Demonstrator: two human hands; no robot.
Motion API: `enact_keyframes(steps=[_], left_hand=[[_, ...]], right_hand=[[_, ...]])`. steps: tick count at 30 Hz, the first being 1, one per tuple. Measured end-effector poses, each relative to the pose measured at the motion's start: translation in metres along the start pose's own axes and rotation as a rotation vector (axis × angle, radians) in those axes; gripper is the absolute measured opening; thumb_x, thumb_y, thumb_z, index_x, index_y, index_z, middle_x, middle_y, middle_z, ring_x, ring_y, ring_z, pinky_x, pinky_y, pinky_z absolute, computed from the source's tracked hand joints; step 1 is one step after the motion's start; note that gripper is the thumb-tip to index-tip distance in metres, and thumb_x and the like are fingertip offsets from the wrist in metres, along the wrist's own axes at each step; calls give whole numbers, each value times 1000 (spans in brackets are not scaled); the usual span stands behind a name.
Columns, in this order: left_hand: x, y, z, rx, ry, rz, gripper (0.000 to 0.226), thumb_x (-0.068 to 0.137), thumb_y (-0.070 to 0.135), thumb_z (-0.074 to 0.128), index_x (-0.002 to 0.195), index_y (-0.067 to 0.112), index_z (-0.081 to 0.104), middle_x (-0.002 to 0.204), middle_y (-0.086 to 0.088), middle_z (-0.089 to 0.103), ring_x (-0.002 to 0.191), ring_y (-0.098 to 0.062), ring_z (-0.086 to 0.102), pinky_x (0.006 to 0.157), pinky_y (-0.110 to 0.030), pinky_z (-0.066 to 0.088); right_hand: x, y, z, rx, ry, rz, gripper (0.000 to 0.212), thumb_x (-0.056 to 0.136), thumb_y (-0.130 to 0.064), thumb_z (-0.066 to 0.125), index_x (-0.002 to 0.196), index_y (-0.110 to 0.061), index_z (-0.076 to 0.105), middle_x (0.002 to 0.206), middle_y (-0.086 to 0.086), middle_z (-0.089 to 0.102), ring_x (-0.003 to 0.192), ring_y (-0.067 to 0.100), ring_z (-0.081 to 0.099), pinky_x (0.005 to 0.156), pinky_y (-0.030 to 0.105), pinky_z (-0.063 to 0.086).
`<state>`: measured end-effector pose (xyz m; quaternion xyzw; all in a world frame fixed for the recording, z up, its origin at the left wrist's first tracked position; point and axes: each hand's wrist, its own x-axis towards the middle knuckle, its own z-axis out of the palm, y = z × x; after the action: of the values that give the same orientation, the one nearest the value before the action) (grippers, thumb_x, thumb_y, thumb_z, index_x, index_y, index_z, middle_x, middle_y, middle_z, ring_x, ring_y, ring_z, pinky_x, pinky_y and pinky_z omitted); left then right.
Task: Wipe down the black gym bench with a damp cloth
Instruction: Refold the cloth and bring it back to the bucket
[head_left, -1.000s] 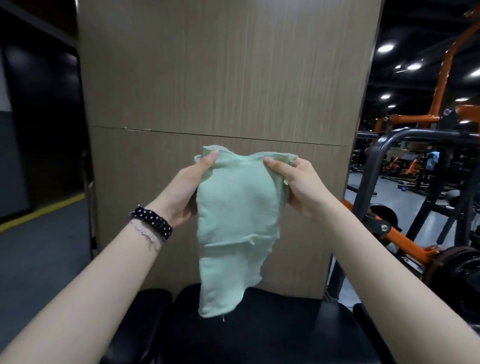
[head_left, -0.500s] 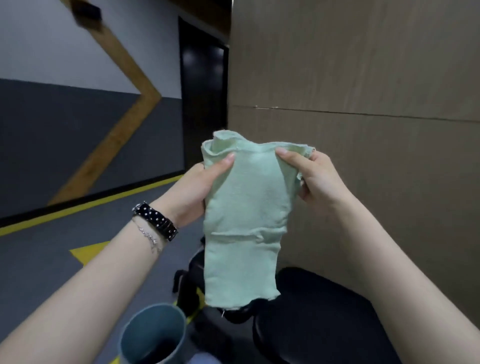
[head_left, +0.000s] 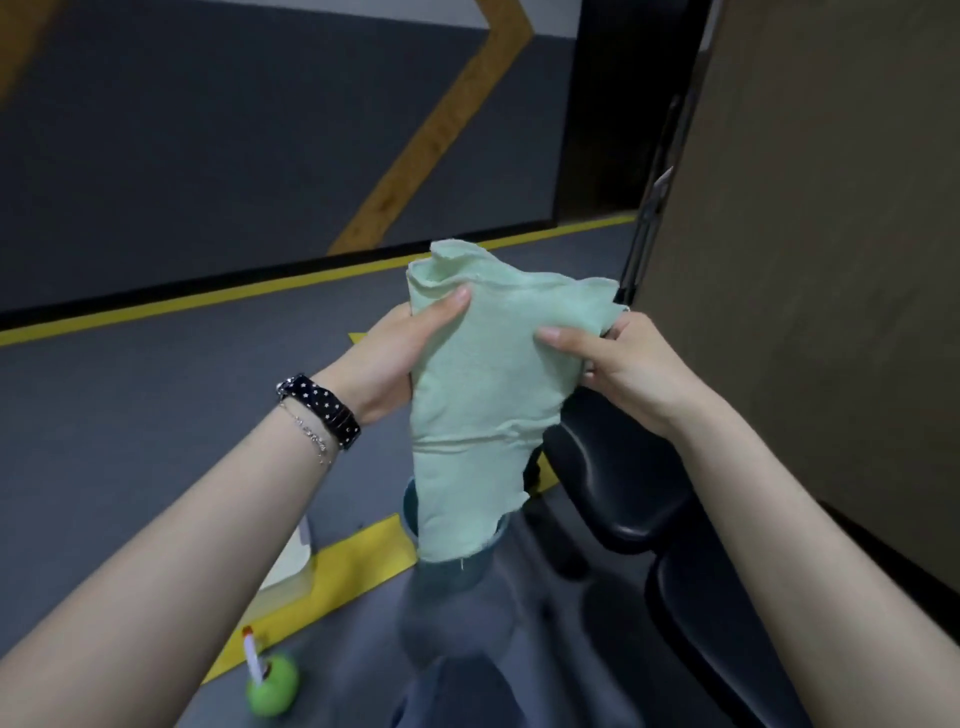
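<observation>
A pale green cloth (head_left: 483, 395) hangs in the air in front of me, pinched at its top edge by both hands. My left hand (head_left: 395, 358) grips the upper left corner, thumb on the front. My right hand (head_left: 618, 364) grips the upper right part, thumb pressed on the front. The black padded gym bench (head_left: 618, 483) lies below and right of the cloth, running toward the lower right beside a wood-panel wall. The cloth's lower end dangles over a blue-grey bucket (head_left: 447, 577) on the floor, partly hiding its rim.
A green spray bottle (head_left: 270, 680) with a white and orange nozzle stands on the grey floor at lower left. A white object (head_left: 296, 561) sits behind my left forearm. Yellow floor markings (head_left: 322, 587) cross the floor. The wood-panel wall (head_left: 831, 260) rises on the right.
My view has swung left and down, away from the wood panel and the gym racks. The cloth, still held by both hands, now hangs lower, over the bucket, and the spray bottle has come into view.
</observation>
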<state>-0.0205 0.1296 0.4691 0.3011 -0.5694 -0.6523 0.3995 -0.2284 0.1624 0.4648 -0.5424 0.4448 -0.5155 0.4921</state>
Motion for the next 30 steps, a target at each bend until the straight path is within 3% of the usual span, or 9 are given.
enact_keyframes(steps=[4, 8, 12, 15, 19, 24, 30], left_hand=[[8, -43, -33, -3, 37, -51, 38, 95, 33, 49, 124, 8, 56, 121, -8, 65, 112, -24, 61, 90, -33, 51], [16, -86, -59, 20, 43, -94, 34, 94, 31, 47, 120, 12, 58, 120, -6, 65, 112, -22, 61, 91, -32, 51], [29, -131, -86, 31, 48, -150, 34, 93, 34, 49, 120, 15, 60, 124, -7, 63, 115, -24, 59, 97, -38, 47], [39, -164, -100, 12, 68, -207, 31, 95, 32, 49, 119, 15, 60, 120, -7, 65, 112, -24, 60, 96, -42, 47], [49, -203, -113, -85, 59, -298, 35, 92, 29, 46, 120, 13, 58, 119, -6, 65, 111, -23, 61, 91, -36, 51], [53, -244, -125, -208, 26, -417, 33, 89, 32, 51, 117, 16, 60, 115, -4, 68, 104, -19, 65, 78, -30, 55], [65, -305, -143, -243, -3, -495, 42, 88, 34, 52, 125, 15, 57, 125, -6, 63, 117, -22, 57, 98, -38, 47]], right_hand=[[22, 46, 9, -8, -43, 57, 31, 87, -7, 65, 117, -1, 64, 113, 10, 70, 104, 25, 67, 92, 42, 53], [43, 94, 13, -56, -63, 117, 28, 85, -10, 69, 113, -7, 68, 108, 8, 72, 103, 29, 67, 96, 57, 47], [63, 141, 14, -49, -69, 191, 26, 85, -5, 67, 111, -4, 68, 103, 8, 73, 96, 26, 70, 83, 43, 57], [77, 175, 12, -51, -82, 237, 23, 84, -3, 68, 106, -4, 70, 100, 7, 74, 90, 21, 71, 71, 30, 56], [88, 213, 7, -94, -113, 308, 18, 83, -6, 69, 101, -9, 71, 97, 7, 74, 89, 21, 70, 75, 32, 55], [91, 247, -1, -102, -161, 370, 14, 82, -8, 68, 96, -8, 71, 92, 8, 75, 81, 19, 70, 64, 28, 54], [100, 310, -3, -91, -150, 480, 21, 85, -7, 67, 105, -6, 69, 101, 9, 73, 98, 30, 68, 79, 40, 54]])
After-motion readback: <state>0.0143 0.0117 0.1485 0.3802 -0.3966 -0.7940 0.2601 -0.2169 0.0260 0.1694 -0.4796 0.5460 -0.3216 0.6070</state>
